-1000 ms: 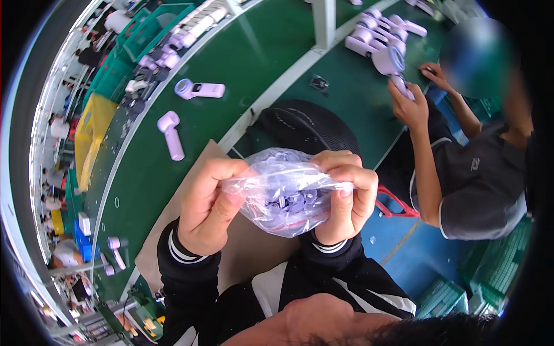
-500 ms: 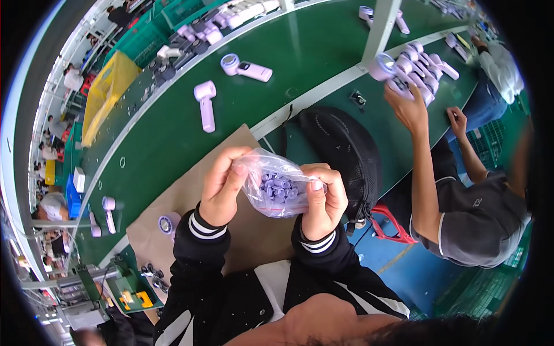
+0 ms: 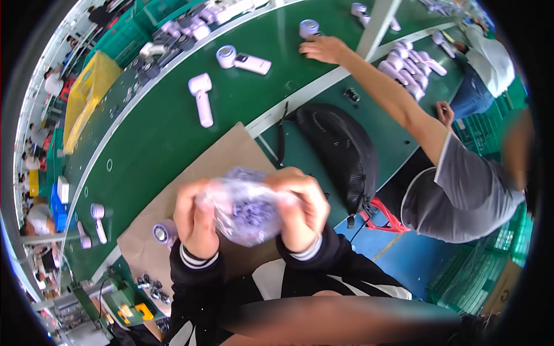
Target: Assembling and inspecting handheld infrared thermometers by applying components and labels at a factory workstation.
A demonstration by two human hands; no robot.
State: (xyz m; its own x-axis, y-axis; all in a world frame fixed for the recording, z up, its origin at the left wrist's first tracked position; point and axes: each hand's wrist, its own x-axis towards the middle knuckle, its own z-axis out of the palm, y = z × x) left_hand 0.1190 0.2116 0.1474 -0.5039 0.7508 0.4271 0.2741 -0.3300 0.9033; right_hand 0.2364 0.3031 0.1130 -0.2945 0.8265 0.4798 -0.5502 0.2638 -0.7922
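Between my two hands is a clear plastic bag (image 3: 248,214) with many small purple parts in it, blurred by motion. My left hand (image 3: 197,218) grips the bag's left side. On its right side my right hand (image 3: 301,209) pinches the plastic, fingers curled. The bag is held above a sheet of brown cardboard (image 3: 222,155). A purple handheld fan (image 3: 164,232) lies on the cardboard beside my left wrist.
A black bag (image 3: 340,153) lies to the right of the cardboard. Purple fans (image 3: 202,99) rest on the green belt (image 3: 150,138) ahead. At the right, a co-worker's arm (image 3: 398,101) reaches over to a fan (image 3: 309,27). More fans (image 3: 407,68) are piled near them.
My hands and the bag have come down and left, closer to me, and the bag's shape has shifted. The co-worker's hand has moved a fan from the pile side over to the belt.
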